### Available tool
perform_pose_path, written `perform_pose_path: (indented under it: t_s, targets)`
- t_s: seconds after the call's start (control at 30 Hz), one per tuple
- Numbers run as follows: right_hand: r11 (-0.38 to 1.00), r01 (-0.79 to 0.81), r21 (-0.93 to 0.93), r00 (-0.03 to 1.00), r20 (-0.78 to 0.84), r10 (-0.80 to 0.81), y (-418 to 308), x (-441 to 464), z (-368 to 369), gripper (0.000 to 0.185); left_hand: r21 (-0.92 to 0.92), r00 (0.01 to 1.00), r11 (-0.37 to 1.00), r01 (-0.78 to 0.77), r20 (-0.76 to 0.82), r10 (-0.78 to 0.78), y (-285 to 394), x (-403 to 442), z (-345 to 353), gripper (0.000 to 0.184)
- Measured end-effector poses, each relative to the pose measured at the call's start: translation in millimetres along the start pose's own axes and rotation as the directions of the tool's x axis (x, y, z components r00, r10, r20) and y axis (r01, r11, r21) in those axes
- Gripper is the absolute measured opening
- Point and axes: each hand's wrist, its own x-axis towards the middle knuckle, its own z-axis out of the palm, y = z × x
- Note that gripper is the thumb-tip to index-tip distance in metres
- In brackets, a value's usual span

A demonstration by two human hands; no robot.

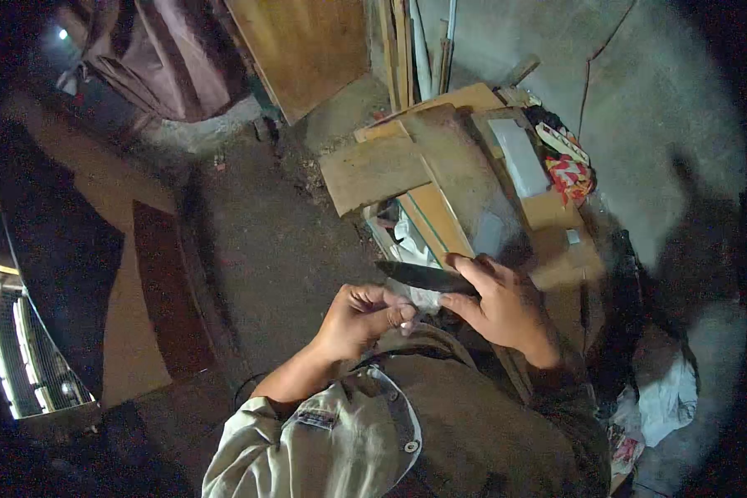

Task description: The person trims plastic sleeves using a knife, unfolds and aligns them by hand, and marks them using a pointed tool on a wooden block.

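In front of my body, my right hand (506,309) is closed around one end of a dark knife (427,275). Its flat blade tapers to the left, and the handle end is hidden by my fingers. My left hand (361,319) is just left of and below the blade, apart from it, with thumb and fingers pinched together. Something small and pale may be at the fingertips, too small to name. Beneath the knife lies crumpled white plastic (423,297) beside wooden boards.
Ahead is a stack of boards and cardboard (378,170), with a white panel (519,158) and a red-and-yellow cloth (570,177) against the wall. A large wooden sheet (307,50) leans at the back. Brown fabric (174,58) hangs upper left. White bags (668,398) lie at lower right.
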Motion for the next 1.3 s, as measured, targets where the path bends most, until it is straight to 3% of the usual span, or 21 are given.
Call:
perform_pose_path:
  t_s: [0.13,0.2,0.27,0.33,0.4,0.47,0.5,0.53,0.6,0.63,0.73,0.8,0.9,0.97,1.1,1.13,1.17,1.2,1.23,1.27,1.3]
  targets:
    - [0.993,0.120,-0.013,0.992,-0.040,-0.120,29,-11,-8,0.048,-0.042,0.998,0.999,0.003,0.067,0.000,-7,5,14,0.009]
    - [0.989,0.147,-0.021,0.985,-0.082,-0.148,39,-16,-18,0.047,0.027,0.999,0.999,0.039,-0.039,-0.038,-8,8,20,0.007]
    - [0.969,-0.203,-0.139,0.968,-0.179,0.177,46,-21,-38,0.045,0.037,0.998,0.999,0.011,0.057,-0.013,-13,12,18,0.007]
    - [0.989,-0.146,0.025,0.895,-0.423,0.143,84,-27,-31,0.039,0.083,0.996,0.994,-0.076,0.057,0.071,-18,16,24,0.008]
    - [0.896,-0.212,0.391,0.922,-0.224,0.316,94,-38,-29,0.035,0.031,0.997,0.999,-0.039,0.072,0.037,-32,24,29,0.010]
    - [0.612,-0.266,0.745,0.895,-0.045,0.445,105,-53,5,0.030,0.053,0.997,0.997,-0.049,-0.051,0.051,-43,39,45,0.011]
    - [0.546,-0.298,0.783,0.901,0.043,0.431,104,-58,18,0.024,0.006,1.000,1.000,-0.010,-0.029,0.010,-50,47,51,0.012]
    - [0.556,-0.188,0.810,0.931,-0.033,0.364,108,-61,35,0.023,0.000,1.000,1.000,-0.005,-0.023,0.005,-63,57,56,0.012]
    - [0.305,-0.337,0.891,0.876,0.177,0.449,118,-66,52,0.021,0.033,0.995,0.995,-0.096,-0.031,0.097,-88,71,66,0.011]
    - [0.301,-0.348,0.888,0.871,0.187,0.455,118,-67,53,0.021,0.098,0.998,0.993,0.060,-0.015,-0.059,-75,73,75,0.009]
    - [0.291,-0.290,0.912,0.850,0.106,0.516,125,-68,57,0.023,0.022,0.996,0.996,0.087,-0.025,-0.086,-98,87,87,0.008]
    - [0.259,-0.238,0.936,0.773,0.021,0.634,137,-70,63,0.024,0.056,0.999,0.998,-0.031,0.034,0.029,-114,95,85,0.013]
    - [0.386,-0.292,0.875,0.798,0.000,0.603,165,-69,50,0.025,0.179,0.993,0.983,-0.037,0.113,0.017,-124,102,87,0.020]
    - [0.437,-0.263,0.860,0.817,-0.043,0.575,195,-65,57,0.028,0.314,0.991,0.944,0.103,0.048,-0.125,-122,104,88,0.026]
    - [0.424,-0.303,0.853,0.778,-0.036,0.628,238,-45,68,0.025,0.233,0.988,0.962,0.144,0.026,-0.154,-149,107,68,0.031]
    - [0.420,-0.303,0.855,0.779,-0.032,0.627,246,-37,70,0.025,0.468,0.978,0.861,-0.197,0.161,0.136,-168,111,54,0.033]
    - [0.386,-0.304,0.871,0.766,-0.018,0.643,256,-28,75,0.024,0.611,0.861,0.607,-0.509,0.356,0.363,-169,113,51,0.035]
    - [0.352,-0.305,0.885,0.753,-0.003,0.658,265,-21,77,0.023,0.614,0.862,0.605,-0.507,0.355,0.362,-172,113,51,0.035]
    - [0.322,-0.360,0.876,0.741,0.059,0.669,264,-12,72,0.022,0.433,0.985,0.886,-0.166,0.109,0.131,-162,110,58,0.036]
    - [0.319,-0.360,0.877,0.742,0.062,0.668,270,-5,72,0.022,0.128,0.981,0.973,0.192,-0.060,-0.186,-156,109,62,0.036]
    - [0.341,-0.382,0.859,0.740,0.063,0.670,278,2,76,0.023,0.132,0.980,0.972,0.194,-0.064,-0.187,-157,110,61,0.036]
